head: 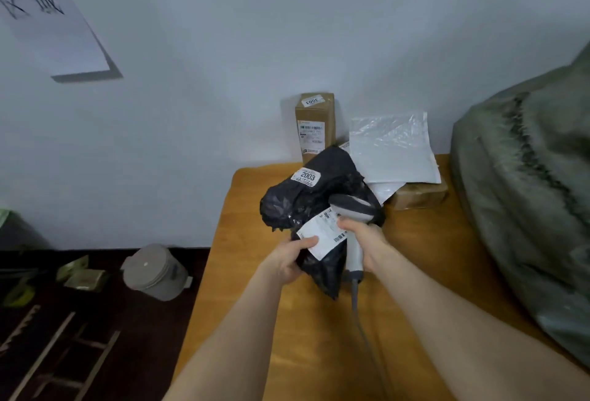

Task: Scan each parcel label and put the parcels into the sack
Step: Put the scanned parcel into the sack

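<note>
Nearest, the orange-brown wooden table (319, 352) is being crossed by both forearms. Above it, the crumpled black plastic mailer parcel (319, 199) is being held up, its long axis running roughly from six to twelve o'clock. Its lower part is being gripped by the left hand (287, 260), with the thumb being pressed onto the white rectangular paper shipping label (324, 234).

The grey pistol-shaped handheld barcode scanner (352, 206) is being clasped round its handle by the curled fingers of the right hand (364, 241). Its head is being poised at one o'clock of the label, just beside it (whether a beam is falling on the barcode cannot be told). The scan is judged to be under way.

The large bulging green woven sack (526, 193) is lying at three o'clock of the parcel. The right hand is therefore the nearer one, though it is being occupied by the scanner, and the sack's mouth is not being shown.

Farther back, at twelve to one o'clock, a tall brown cardboard box (314, 126), a flat white plastic mailer (392, 148) and a low taped cardboard carton (418, 195) are being left near the wall.
</note>
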### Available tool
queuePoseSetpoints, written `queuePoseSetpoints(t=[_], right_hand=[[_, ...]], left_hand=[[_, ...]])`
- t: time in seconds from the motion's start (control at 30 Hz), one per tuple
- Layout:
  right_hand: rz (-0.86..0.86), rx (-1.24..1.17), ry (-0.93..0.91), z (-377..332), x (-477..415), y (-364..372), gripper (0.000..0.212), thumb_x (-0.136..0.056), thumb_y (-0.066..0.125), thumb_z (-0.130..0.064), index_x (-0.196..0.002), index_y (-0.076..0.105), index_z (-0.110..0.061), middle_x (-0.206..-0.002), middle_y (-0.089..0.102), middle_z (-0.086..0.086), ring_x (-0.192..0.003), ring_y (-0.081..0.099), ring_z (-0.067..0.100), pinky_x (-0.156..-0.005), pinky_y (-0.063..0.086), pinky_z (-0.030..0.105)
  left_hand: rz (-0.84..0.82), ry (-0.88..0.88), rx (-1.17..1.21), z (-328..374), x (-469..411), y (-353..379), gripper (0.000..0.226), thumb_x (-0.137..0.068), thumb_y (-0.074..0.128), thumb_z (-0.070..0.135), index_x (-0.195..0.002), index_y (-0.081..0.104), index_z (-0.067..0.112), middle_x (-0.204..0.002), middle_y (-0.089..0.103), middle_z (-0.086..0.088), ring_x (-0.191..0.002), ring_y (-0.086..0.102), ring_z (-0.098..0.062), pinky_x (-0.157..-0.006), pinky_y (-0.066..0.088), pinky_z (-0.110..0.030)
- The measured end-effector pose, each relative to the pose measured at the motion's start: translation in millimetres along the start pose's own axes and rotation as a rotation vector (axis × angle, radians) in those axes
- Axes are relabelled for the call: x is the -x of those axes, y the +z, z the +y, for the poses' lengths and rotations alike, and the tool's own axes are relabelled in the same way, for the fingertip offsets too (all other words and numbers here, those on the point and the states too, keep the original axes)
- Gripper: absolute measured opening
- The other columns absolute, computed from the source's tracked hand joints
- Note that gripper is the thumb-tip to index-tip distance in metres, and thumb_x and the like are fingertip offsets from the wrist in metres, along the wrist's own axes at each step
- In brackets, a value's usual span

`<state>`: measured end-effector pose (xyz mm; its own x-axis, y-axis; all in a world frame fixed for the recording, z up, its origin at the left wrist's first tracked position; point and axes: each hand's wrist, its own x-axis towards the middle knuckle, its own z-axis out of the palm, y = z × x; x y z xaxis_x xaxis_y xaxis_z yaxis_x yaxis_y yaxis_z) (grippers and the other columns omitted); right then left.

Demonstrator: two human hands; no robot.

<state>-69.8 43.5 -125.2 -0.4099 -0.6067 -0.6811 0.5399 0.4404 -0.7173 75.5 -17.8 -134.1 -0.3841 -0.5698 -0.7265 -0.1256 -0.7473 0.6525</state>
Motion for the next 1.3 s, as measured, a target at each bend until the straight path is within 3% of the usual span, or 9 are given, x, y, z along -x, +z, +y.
queuePoseSetpoints(t=[0.07,0.13,0.23,0.37,0.47,0.63,0.83,1.0,1.3], right_hand=[[0.079,0.127,-0.093,-12.3,8.5,2.8,0.049,-0.083,0.073,-0.008,-0.126,0.051,0.002,-0.109,0.062,0.012,-0.096,0.059,0.029,-0.085,0.051,0.039],[0.123,0.243,-0.145,-23.8,14.5,0.0,0.046,-0.085,0.068,-0.004,-0.127,0.05,0.002,-0.111,0.057,0.011,-0.098,0.053,0.026,-0.084,0.045,0.035],[0.091,0.353,-0.223,-32.9,20.4,-6.0,0.042,-0.082,0.067,0.002,-0.122,0.058,0.002,-0.119,0.063,0.012,-0.105,0.058,0.026,-0.088,0.047,0.033],[-0.051,0.357,-0.277,-35.8,30.8,-6.8,0.035,-0.08,0.066,0.008,-0.112,0.062,-0.004,-0.114,0.066,0.01,-0.103,0.06,0.024,-0.088,0.047,0.032],[-0.054,0.404,-0.303,-43.8,35.3,-10.8,0.028,-0.081,0.063,0.009,-0.105,0.061,-0.005,-0.106,0.064,0.007,-0.101,0.057,0.022,-0.085,0.045,0.03],[-0.033,0.417,-0.326,-51.1,36.6,-16.6,0.026,-0.081,0.062,0.009,-0.105,0.062,-0.002,-0.103,0.065,0.009,-0.097,0.06,0.022,-0.082,0.047,0.031],[0.026,0.36,-0.342,-51.2,37.6,-8.8,0.028,-0.081,0.068,-0.003,-0.108,0.062,-0.004,-0.101,0.064,0.008,-0.097,0.059,0.024,-0.081,0.047,0.033],[-0.008,0.269,-0.276,-55.6,50.9,-13.1,0.013,-0.087,0.062,-0.005,-0.097,0.063,0.003,-0.075,0.069,0.016,-0.055,0.057,0.02,-0.055,0.048,0.028],[-0.116,0.322,-0.242,-57.8,72.4,-9.7,0.012,-0.085,0.06,-0.007,-0.091,0.063,0.004,-0.065,0.067,0.015,-0.048,0.056,0.016,-0.05,0.046,0.026]], left_hand=[[0.067,0.03,0.016,8.9,10.6,-2.1,0.05,-0.081,0.076,0.025,-0.124,0.057,0.011,-0.115,0.067,-0.003,-0.105,0.063,-0.023,-0.081,0.053,-0.039],[0.33,0.103,0.056,21.7,15.2,-13.3,0.086,-0.07,0.081,0.045,-0.137,0.041,0.008,-0.132,0.053,-0.003,-0.124,0.049,-0.027,-0.098,0.044,-0.049],[0.591,0.19,-0.214,42.0,22.4,-28.1,0.115,-0.066,0.078,0.058,-0.152,0.015,0.014,-0.155,0.024,-0.012,-0.14,0.029,-0.034,-0.108,0.032,-0.054],[0.154,-0.022,-0.461,53.0,30.4,-17.8,0.094,-0.064,0.065,0.077,-0.129,0.053,0.01,-0.119,0.065,-0.011,-0.11,0.06,-0.031,-0.096,0.048,-0.048],[0.097,0.036,-0.541,57.9,28.9,-11.3,0.086,-0.064,0.07,0.072,-0.119,0.059,0.007,-0.103,0.071,-0.009,-0.091,0.067,-0.027,-0.083,0.054,-0.04],[0.002,0.084,-0.632,68.0,38.8,-1.5,0.058,-0.078,0.074,0.048,-0.121,0.055,0.013,-0.114,0.066,-0.007,-0.106,0.062,-0.027,-0.093,0.049,-0.048],[0.236,0.253,-0.438,57.4,36.6,9.7,0.028,-0.089,0.066,0.008,-0.115,0.058,-0.001,-0.111,0.065,-0.015,-0.093,0.061,-0.03,-0.084,0.049,-0.04],[0.364,0.281,-0.263,50.9,27.0,4.4,0.032,-0.091,0.061,0.003,-0.123,0.057,-0.004,-0.118,0.063,-0.019,-0.105,0.06,-0.038,-0.09,0.049,-0.046],[0.39,0.21,-0.067,37.3,31.0,4.7,0.035,-0.094,0.059,0.006,-0.127,0.053,-0.001,-0.123,0.061,-0.017,-0.11,0.058,-0.037,-0.094,0.049,-0.045]])
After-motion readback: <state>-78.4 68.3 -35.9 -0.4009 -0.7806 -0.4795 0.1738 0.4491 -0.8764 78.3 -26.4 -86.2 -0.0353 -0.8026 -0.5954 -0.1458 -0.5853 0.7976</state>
